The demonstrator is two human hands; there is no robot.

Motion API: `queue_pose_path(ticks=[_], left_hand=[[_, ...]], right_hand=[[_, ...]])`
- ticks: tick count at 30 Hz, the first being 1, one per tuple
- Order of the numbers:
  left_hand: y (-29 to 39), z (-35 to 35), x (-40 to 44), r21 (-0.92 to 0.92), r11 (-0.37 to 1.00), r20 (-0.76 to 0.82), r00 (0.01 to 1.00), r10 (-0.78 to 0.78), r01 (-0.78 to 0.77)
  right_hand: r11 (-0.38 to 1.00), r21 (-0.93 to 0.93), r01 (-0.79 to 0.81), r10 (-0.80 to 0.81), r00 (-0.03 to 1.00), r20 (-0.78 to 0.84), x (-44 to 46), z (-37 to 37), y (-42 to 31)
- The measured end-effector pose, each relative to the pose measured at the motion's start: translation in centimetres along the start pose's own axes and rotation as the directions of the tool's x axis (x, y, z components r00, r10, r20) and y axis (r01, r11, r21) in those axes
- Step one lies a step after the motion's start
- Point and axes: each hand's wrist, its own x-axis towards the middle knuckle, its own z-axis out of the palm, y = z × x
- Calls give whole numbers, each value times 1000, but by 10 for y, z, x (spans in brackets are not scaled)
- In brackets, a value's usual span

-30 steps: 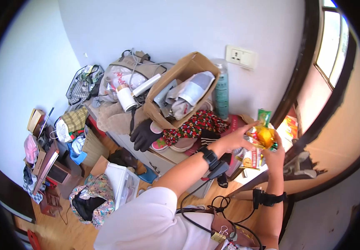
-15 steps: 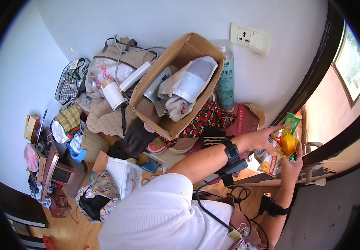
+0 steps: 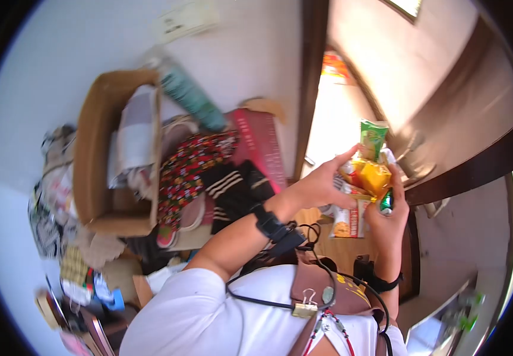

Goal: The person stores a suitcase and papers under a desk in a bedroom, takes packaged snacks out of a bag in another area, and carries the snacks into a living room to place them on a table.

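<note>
Left hand (image 3: 322, 186) and right hand (image 3: 389, 218), half-curled, clasp snack packets (image 3: 374, 178) over wooden floor (image 3: 348, 256) near the cluttered surface (image 3: 195, 238).

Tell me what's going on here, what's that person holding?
The person has a bunch of small packets gathered between the left hand and the right hand. A green packet pokes out above the shiny gold middle, and a white-and-red one hangs below. Away from the hands, an open cardboard box with things inside sits beside a teal bottle.
</note>
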Motion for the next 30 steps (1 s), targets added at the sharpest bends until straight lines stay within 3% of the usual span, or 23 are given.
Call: queue_pose_path(ticks=[2,6,8,12,16,18,21,26,28,30], left_hand=[[3,20,4,-136,987,93,993,-68,80],[-1,63,10,-138,980,224,968,-112,145],[-23,78,15,-241,949,301,945,-127,204],[-10,130,26,-269,931,390,911,-130,248],[-13,164,42,-136,973,447,888,-108,187],[-2,184,47,-190,951,478,869,-128,245],[7,208,59,-210,951,479,872,-104,229],[7,222,79,-208,965,404,912,-65,161],[13,221,85,-239,943,361,923,-135,232],[-1,211,96,-208,959,304,945,-124,193]], right_hand=[[999,-54,-7,3,998,-64,-14,-18,8],[993,-79,-93,78,982,-174,-47,-56,19],[990,-80,-113,93,971,-222,-60,-64,33],[985,-112,-128,87,944,-317,-85,-112,24],[986,-110,-123,69,913,-402,-99,-140,40],[983,-134,-126,59,908,-415,-103,-162,35],[973,-207,-107,18,919,-393,-102,-191,30],[997,-51,-53,31,930,-366,-77,-212,50],[998,-57,-30,11,951,-310,-61,-219,49],[999,-45,15,-27,964,-263,-41,-215,64]])
